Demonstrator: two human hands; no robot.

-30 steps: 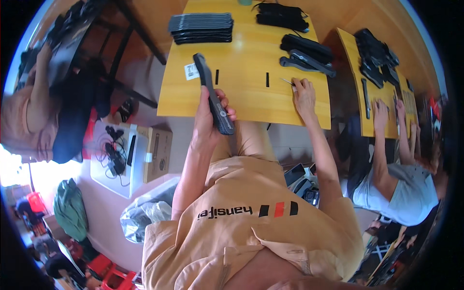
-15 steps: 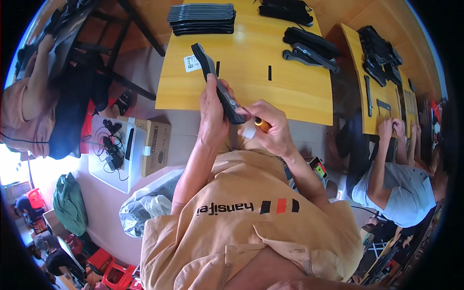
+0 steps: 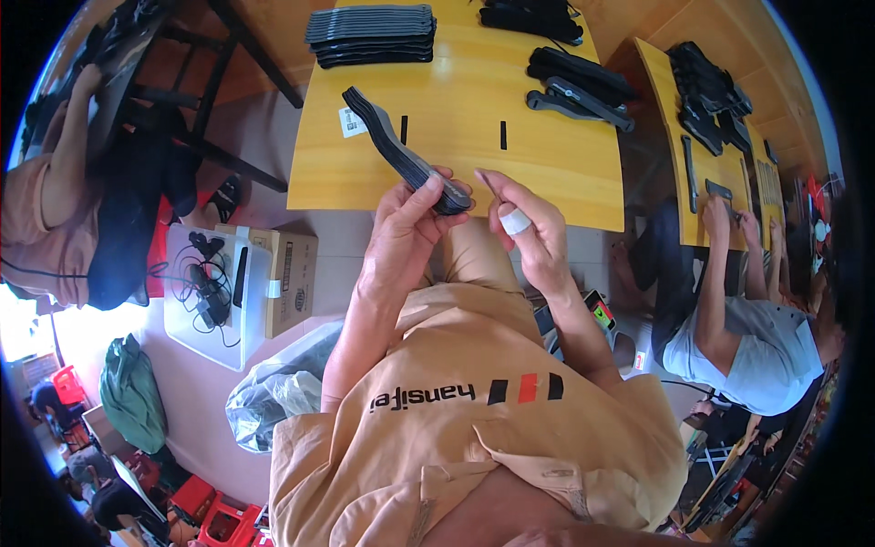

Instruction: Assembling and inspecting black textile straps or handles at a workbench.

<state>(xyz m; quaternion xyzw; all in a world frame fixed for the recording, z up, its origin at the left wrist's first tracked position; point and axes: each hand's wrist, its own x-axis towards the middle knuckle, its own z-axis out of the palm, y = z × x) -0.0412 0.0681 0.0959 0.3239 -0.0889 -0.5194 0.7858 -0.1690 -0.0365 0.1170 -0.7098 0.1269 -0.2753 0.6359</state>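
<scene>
My left hand (image 3: 390,228) is closed around the lower end of a stack of curved black-grey strips (image 3: 392,148), the thumb on top. The stack slants up and away to the left above the near part of the yellow table (image 3: 456,173). Just right of its lower end, apart from it, is my right hand (image 3: 540,232). Its index finger points up toward the strips and the other fingers curl in. White tape (image 3: 515,221) wraps one finger. Whatever lies inside the curled fingers is hidden.
A neat pile of similar strips (image 3: 369,41) lies at the table's far left; black bundles (image 3: 581,75) and loose grey strips (image 3: 570,102) at the right. A white label (image 3: 351,123) is behind my stack. A plastic bin with cables (image 3: 208,296) stands left. Another person (image 3: 743,351) works right.
My right hand has drawn back from the stack's lower end and turned, its index finger now raised. The orange object seen in it before no longer shows. The stack's lower end has shifted slightly up.
</scene>
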